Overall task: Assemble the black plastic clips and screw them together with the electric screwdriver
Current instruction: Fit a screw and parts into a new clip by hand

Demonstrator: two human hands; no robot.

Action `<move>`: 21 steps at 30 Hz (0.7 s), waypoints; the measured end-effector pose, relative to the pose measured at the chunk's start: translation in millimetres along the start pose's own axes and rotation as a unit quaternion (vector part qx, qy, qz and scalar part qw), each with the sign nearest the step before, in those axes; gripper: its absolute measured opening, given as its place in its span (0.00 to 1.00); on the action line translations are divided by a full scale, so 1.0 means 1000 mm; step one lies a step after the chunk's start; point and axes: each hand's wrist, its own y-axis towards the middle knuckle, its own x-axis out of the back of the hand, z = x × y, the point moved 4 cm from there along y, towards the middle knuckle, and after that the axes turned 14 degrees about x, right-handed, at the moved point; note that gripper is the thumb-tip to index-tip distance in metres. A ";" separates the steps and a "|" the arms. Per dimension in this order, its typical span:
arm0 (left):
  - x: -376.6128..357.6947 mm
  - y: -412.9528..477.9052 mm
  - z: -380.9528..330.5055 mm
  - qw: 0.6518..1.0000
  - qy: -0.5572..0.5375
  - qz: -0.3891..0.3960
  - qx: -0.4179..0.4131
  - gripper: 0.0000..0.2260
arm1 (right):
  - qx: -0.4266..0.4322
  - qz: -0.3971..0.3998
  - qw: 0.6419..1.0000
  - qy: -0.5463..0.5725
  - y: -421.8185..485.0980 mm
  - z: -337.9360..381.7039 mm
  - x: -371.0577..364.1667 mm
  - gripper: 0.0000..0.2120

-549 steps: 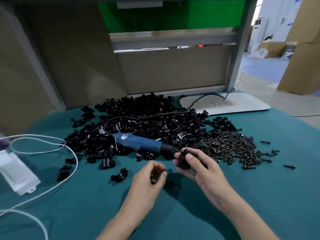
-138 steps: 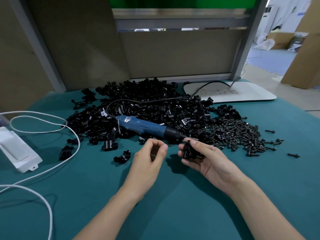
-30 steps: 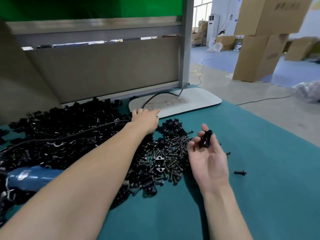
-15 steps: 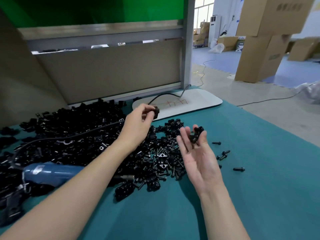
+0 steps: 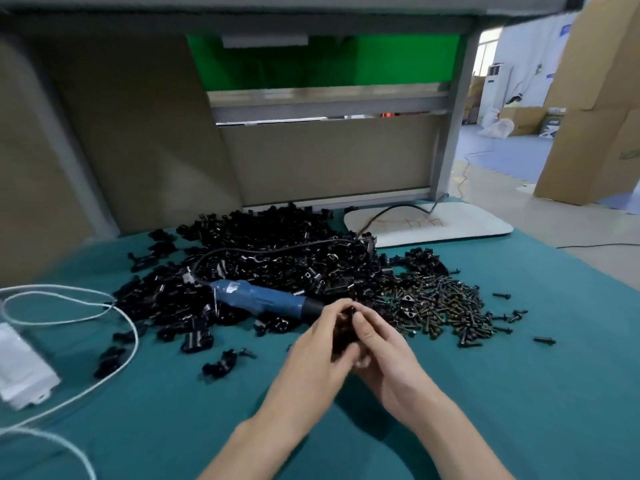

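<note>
My left hand (image 5: 320,348) and my right hand (image 5: 382,344) meet over the teal table near its middle, fingers curled round black plastic clip pieces (image 5: 343,329) pressed between them; the pieces are mostly hidden and blurred. The blue electric screwdriver (image 5: 263,299) lies on the table just behind my hands, its tip pointing at them, its black cord looping back over the big pile of black clips (image 5: 277,254). A heap of dark screws (image 5: 440,306) spreads to the right of the pile.
A white power adapter (image 5: 20,368) with white cable (image 5: 104,341) lies at the left. A white board (image 5: 450,223) sits at the back right. Loose clips (image 5: 220,365) and stray screws (image 5: 543,340) dot the teal cloth (image 5: 519,410). Cardboard panels stand behind.
The view swung back left. My left hand carried a clip from the far pile to my right hand; both hands now close together in front of the screwdriver.
</note>
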 end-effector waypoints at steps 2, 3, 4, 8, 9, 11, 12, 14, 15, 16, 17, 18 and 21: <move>0.008 -0.005 0.016 0.998 -0.059 -0.018 0.031 0.22 | -0.035 0.014 0.999 -0.020 -0.005 -0.006 -0.005 0.15; 0.011 -0.006 0.025 0.991 -0.118 -0.026 0.056 0.21 | -0.054 0.020 0.998 -0.021 -0.006 -0.009 -0.004 0.16; 0.014 -0.008 0.034 0.980 -0.182 -0.030 0.079 0.19 | -0.071 0.025 0.997 -0.012 -0.007 -0.012 -0.003 0.17; 0.029 -0.010 0.057 0.933 -0.328 -0.039 0.140 0.16 | -0.072 0.033 0.997 -0.022 -0.007 -0.015 -0.003 0.20; 0.031 -0.009 0.060 0.927 -0.343 -0.037 0.147 0.16 | -0.058 0.032 0.997 -0.044 -0.006 -0.015 -0.003 0.22; 0.033 -0.005 0.063 0.907 -0.388 -0.028 0.160 0.16 | -0.031 0.037 0.994 -0.102 -0.004 -0.015 -0.003 0.24; 0.033 -0.003 0.062 0.894 -0.417 -0.019 0.165 0.16 | -0.023 0.042 0.991 -0.128 -0.003 -0.014 -0.003 0.23; 0.029 -0.002 0.061 0.876 -0.450 0.005 0.173 0.16 | -0.023 0.047 0.986 -0.161 -0.002 -0.014 -0.003 0.21; 0.027 -0.001 0.062 0.874 -0.452 0.016 0.176 0.16 | -0.022 0.046 0.984 -0.169 -0.002 -0.014 -0.002 0.20; 0.024 -0.002 0.062 0.876 -0.447 0.025 0.177 0.17 | -0.021 0.039 0.985 -0.169 -0.001 -0.015 -0.001 0.20; 0.023 -0.002 0.063 0.880 -0.439 0.029 0.177 0.17 | -0.022 0.028 0.986 -0.162 0.000 -0.017 -0.001 0.20; 0.021 -0.002 0.062 0.886 -0.428 0.030 0.177 0.17 | -0.024 0.014 0.989 -0.147 0.000 -0.017 0.000 0.20; 0.020 -0.002 0.062 0.903 -0.393 0.032 0.172 0.17 | -0.048 -0.014 0.993 -0.107 0.002 -0.020 0.003 0.21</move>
